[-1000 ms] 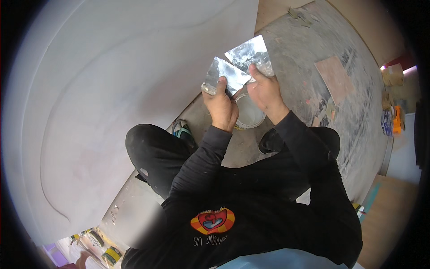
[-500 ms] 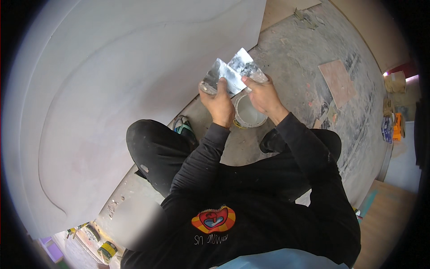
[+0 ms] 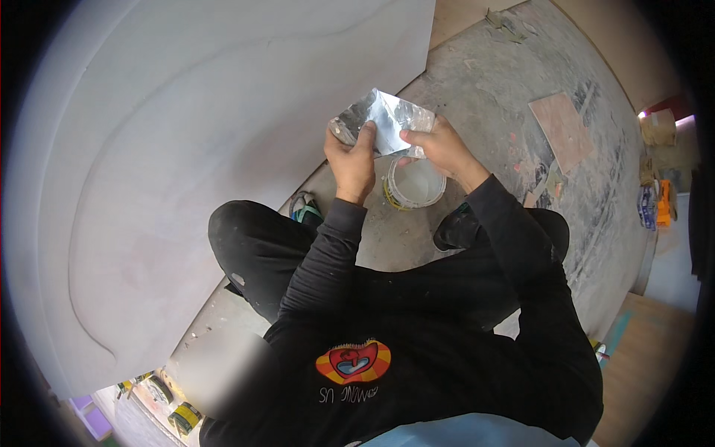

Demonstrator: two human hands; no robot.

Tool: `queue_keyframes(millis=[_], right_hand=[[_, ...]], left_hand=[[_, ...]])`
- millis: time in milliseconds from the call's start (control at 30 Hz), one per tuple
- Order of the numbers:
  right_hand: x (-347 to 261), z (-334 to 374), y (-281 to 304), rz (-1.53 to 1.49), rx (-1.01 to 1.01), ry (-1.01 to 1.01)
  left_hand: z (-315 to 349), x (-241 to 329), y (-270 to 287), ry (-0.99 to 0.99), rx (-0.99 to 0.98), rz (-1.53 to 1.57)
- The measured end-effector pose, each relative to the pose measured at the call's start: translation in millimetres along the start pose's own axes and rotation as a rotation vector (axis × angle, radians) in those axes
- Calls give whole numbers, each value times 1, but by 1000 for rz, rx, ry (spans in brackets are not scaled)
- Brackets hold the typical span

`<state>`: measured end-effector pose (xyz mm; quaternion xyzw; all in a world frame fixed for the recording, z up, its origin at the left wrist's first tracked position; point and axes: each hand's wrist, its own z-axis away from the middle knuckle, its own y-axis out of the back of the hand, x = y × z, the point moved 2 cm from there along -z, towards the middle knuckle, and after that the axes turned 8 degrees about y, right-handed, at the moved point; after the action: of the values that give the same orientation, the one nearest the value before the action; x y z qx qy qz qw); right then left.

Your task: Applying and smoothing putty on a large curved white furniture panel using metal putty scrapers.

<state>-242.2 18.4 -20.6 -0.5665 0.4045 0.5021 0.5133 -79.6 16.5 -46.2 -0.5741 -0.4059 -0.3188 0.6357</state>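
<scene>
My left hand (image 3: 353, 162) grips a flat, shiny metal putty scraper (image 3: 351, 124), its thumb lying on the face. Another metal putty scraper (image 3: 415, 116) is in my right hand (image 3: 445, 153), pinched between thumb and fingers. The two blades overlap at the middle, and some pale residue shows near the left one's edge. Just below and beyond my hands, a white bucket (image 3: 389, 194) stands on the floor between my feet; whitish material shows inside it.
A large pale panel (image 3: 171, 164) fills the left side. Across the stained concrete floor (image 3: 491, 97) lie a thin board (image 3: 560, 130) and scraps. An orange object (image 3: 663, 205) stands at the far right; a yellow-and-dark can (image 3: 185, 418) sits at lower left.
Both hands have shifted slightly left. The scrapers, earlier angled with their corners apart, now overlap more, the right one turned flatter against the left.
</scene>
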Motion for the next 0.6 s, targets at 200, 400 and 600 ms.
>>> queue_keyframes(millis=[200, 400, 600], right_hand=[[-17, 11, -29, 283, 246, 387], [-6, 9, -19, 342, 141, 282], [-14, 4, -15, 359, 17, 175]], left_hand=[[4, 1, -7, 113, 115, 377], [-4, 4, -2, 83, 74, 227], [-8, 2, 5, -9, 60, 89]])
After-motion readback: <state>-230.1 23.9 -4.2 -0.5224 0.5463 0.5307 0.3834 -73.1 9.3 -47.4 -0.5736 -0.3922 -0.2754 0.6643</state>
